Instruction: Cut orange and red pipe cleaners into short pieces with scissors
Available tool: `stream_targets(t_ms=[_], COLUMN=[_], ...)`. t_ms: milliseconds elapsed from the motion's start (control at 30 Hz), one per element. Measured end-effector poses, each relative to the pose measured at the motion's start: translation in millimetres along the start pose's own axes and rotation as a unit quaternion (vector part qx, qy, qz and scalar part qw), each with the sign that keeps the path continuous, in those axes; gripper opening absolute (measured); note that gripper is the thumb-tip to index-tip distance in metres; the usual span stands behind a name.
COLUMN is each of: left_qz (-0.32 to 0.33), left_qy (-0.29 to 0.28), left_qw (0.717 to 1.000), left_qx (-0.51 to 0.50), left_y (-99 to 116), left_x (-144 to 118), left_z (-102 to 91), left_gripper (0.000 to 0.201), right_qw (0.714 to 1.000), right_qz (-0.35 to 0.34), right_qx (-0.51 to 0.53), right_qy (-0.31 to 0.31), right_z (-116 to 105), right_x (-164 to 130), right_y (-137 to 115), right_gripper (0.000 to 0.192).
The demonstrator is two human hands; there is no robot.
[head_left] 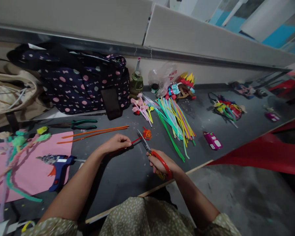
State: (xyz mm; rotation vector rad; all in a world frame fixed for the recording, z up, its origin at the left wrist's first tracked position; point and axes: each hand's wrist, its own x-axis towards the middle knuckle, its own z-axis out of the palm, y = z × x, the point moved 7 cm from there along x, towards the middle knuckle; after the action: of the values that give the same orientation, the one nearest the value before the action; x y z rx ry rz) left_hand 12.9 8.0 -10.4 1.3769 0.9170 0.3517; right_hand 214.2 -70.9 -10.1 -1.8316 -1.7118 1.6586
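Far left, beige tote (13,98) and dotted bag (71,83) stand along the back; in front, pink sheet (38,180) carries fuzzy flowers (17,141) and part of blue glue gun (60,172), the gun just beside the left forearm. Pliers (83,124) lie under the bag; two orange stems (95,131) run from the sheet's right edge to past the left hand (118,143). Left hand pinches red stem (136,141), held over mid-table; orange curled piece (147,133) sits at its far end. Scissor blades cross there; can't tell if stem is between them. Right hand (167,159) grips scissors (159,157) by the handles, close to the table's near edge (199,167), forearm over it. Elbow room: open tabletop (120,177) between forearms. Pipe-cleaner bundle (173,121) bounds the right, short of purple box (212,141).
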Motion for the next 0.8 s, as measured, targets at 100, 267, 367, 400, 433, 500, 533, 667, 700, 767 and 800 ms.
stream_targets(t_ms=[100, 267, 367, 400, 433, 500, 533, 667, 700, 767, 800], left_qz=[-0.003, 0.003, 0.003, 0.002, 0.001, -0.001, -0.001, -0.004, -0.004, -0.005, -0.005], left_qy=[-0.002, -0.009, -0.007, -0.005, -0.003, -0.004, -0.004, -0.004, -0.004, -0.003, -0.002], left_qw=[1.0, 1.0, 1.0, 1.0, 1.0, 1.0, 1.0, 1.0, 1.0, 1.0, 1.0], left_qx=[-0.002, 0.007, 0.005, 0.006, 0.006, 0.006, 0.006, 0.002, 0.001, 0.0, 0.001], left_y=[-2, -2, -3, -3, -4, -4, -3, 0, 1, 2, 2], left_x=[1, 2, 2, 2, 3, 3, 3, 3, 2, 2, 2], left_z=[0.1, 1.5, 1.1, 0.7, 0.3, 0.1, 0.0, 0.3, 0.4, 0.6, 0.4], left_gripper=[0.043, 0.045, 0.044, 0.044, 0.044, 0.044, 0.044, 0.043, 0.043, 0.043, 0.043], right_qw=[1.0, 0.999, 0.999, 0.999, 0.999, 0.999, 1.0, 1.0, 1.0, 1.0, 1.0], right_qz=[0.012, 0.018, 0.024, 0.026, 0.028, 0.027, 0.024, 0.013, 0.011, 0.009, 0.008], right_qx=[0.013, 0.028, 0.031, 0.03, 0.027, 0.016, 0.008, -0.02, -0.023, -0.025, -0.025], right_qy=[0.01, 0.014, 0.017, 0.018, 0.018, 0.016, 0.014, 0.01, 0.011, 0.01, 0.009], right_z=[0, 0, -1, -1, -1, -2, -2, -2, -3, -3, -3], right_x=[0, -1, -1, -1, -1, -1, -1, 0, 0, 0, 0], right_y=[1, -1, -2, -2, -2, -3, -4, -7, -8, -9, -9], right_gripper=[0.023, 0.023, 0.023, 0.024, 0.024, 0.027, 0.029, 0.037, 0.038, 0.038, 0.038])
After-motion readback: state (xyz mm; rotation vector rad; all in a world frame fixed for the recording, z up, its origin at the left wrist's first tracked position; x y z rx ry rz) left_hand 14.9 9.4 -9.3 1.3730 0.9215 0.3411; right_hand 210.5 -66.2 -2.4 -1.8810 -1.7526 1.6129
